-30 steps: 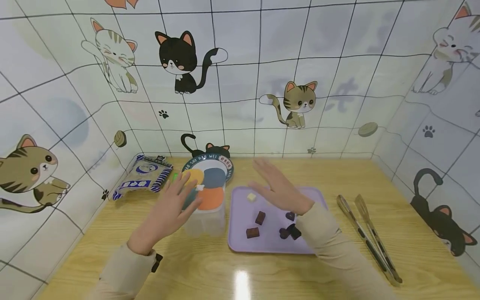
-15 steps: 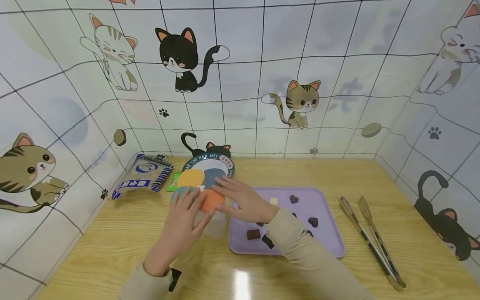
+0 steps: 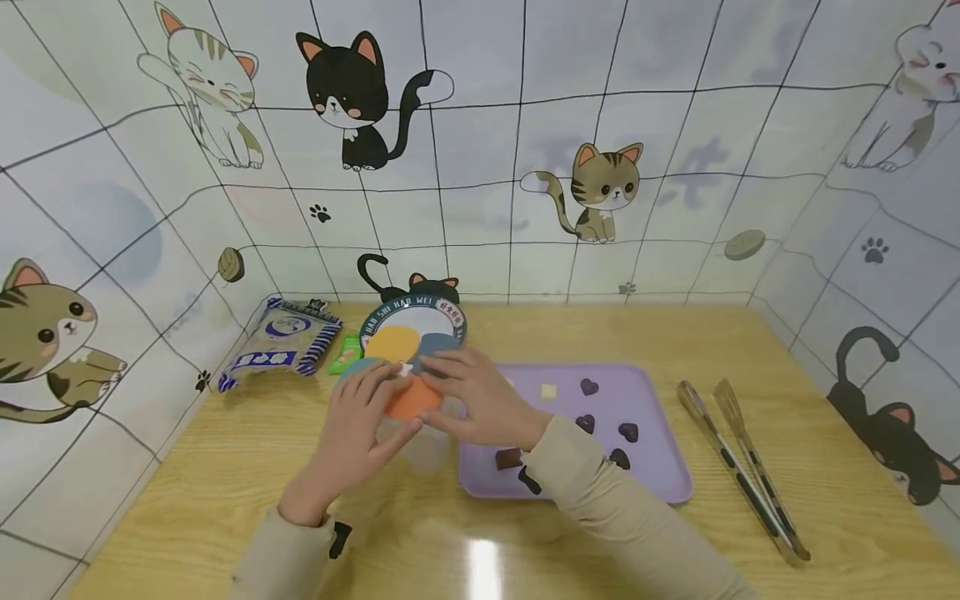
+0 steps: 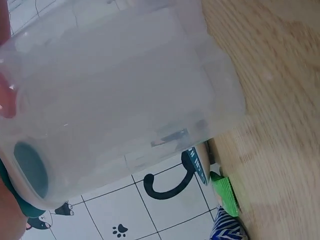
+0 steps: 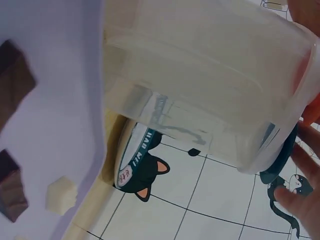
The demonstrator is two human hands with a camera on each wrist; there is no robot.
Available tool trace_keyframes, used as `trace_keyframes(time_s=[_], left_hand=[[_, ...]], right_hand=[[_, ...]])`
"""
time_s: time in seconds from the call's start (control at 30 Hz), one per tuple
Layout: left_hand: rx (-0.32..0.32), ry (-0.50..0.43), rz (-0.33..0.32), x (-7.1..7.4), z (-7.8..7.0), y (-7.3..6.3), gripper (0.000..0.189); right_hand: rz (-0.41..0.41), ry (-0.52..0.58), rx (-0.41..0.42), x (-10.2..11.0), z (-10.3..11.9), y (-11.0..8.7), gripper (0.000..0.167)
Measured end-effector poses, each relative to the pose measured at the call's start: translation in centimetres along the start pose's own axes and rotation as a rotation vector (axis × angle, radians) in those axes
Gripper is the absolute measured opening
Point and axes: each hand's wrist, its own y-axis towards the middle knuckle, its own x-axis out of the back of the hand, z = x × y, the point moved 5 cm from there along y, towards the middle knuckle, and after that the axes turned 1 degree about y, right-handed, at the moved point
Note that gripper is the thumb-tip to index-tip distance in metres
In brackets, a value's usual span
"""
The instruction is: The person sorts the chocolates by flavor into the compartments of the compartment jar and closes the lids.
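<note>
A translucent plastic storage container (image 4: 115,95) stands left of the purple tray, topped by yellow (image 3: 392,343), slate-blue (image 3: 437,342), teal (image 3: 360,367) and orange lids (image 3: 412,402). My left hand (image 3: 352,433) curls its fingers over the left side of the orange lid, its thumb at the front edge. From the right, my right hand (image 3: 487,400) does likewise, thumb close to the left thumb. Both grip the orange lid, and the fingers partly hide it. In the right wrist view, right fingertips (image 5: 305,160) show beside the slate-blue lid (image 5: 280,155).
The purple tray (image 3: 660,479) holds heart-shaped dark chocolates (image 3: 628,432), brown blocks (image 3: 508,459) and a pale cube (image 3: 549,391). Metal tongs (image 3: 742,471) lie at right. Behind are a round plate (image 3: 450,310), a green packet (image 3: 346,354) and a clipped bag (image 3: 281,342).
Both hands came down onto the container's lids from above, the right moving left off the tray. Their fingers have since closed in around the orange lid.
</note>
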Motion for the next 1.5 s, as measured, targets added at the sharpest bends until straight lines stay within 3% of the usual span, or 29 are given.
trace_keyframes(time_s=[0.1, 0.27, 0.4, 0.53, 0.77, 0.9, 1.03, 1.2, 1.37, 1.5], left_hand=[[-0.030, -0.044, 0.002, 0.1, 0.2, 0.2, 0.049], [-0.060, -0.074, -0.012, 0.3, 0.3, 0.5, 0.051], [-0.059, -0.085, -0.016, 0.3, 0.3, 0.4, 0.051], [-0.045, -0.085, -0.004, 0.3, 0.4, 0.2, 0.051], [-0.038, -0.078, -0.006, 0.3, 0.5, -0.1, 0.049], [0.010, -0.088, 0.012, 0.4, 0.6, 0.0, 0.045], [0.063, -0.113, 0.027, 0.5, 0.7, 0.3, 0.042], [0.119, -0.170, 0.051, 0.4, 1.2, 0.1, 0.058], [0.062, -0.152, 0.033, 0.5, 1.0, 0.1, 0.080], [0.015, -0.149, 0.016, 0.6, 0.9, 0.2, 0.082]], right_hand=[[0.002, 0.051, 0.048, 0.5, 0.2, 0.4, 0.045], [0.069, 0.136, 0.036, 0.7, -0.4, 1.0, 0.042], [0.110, 0.181, 0.030, 0.3, -1.0, 0.9, 0.036], [0.129, 0.184, 0.037, -0.1, -1.1, 0.5, 0.041], [0.076, 0.151, 0.071, -0.6, -1.0, 0.1, 0.047], [0.032, 0.186, 0.072, -0.8, -1.1, 0.1, 0.053], [0.001, 0.292, 0.021, -0.8, -1.4, 0.5, 0.058], [-0.051, 0.441, -0.073, -0.4, -2.2, 1.3, 0.035], [-0.110, 0.440, -0.176, -0.1, -3.0, 1.8, 0.027], [-0.138, 0.399, -0.198, -0.1, -3.1, 2.3, 0.028]])
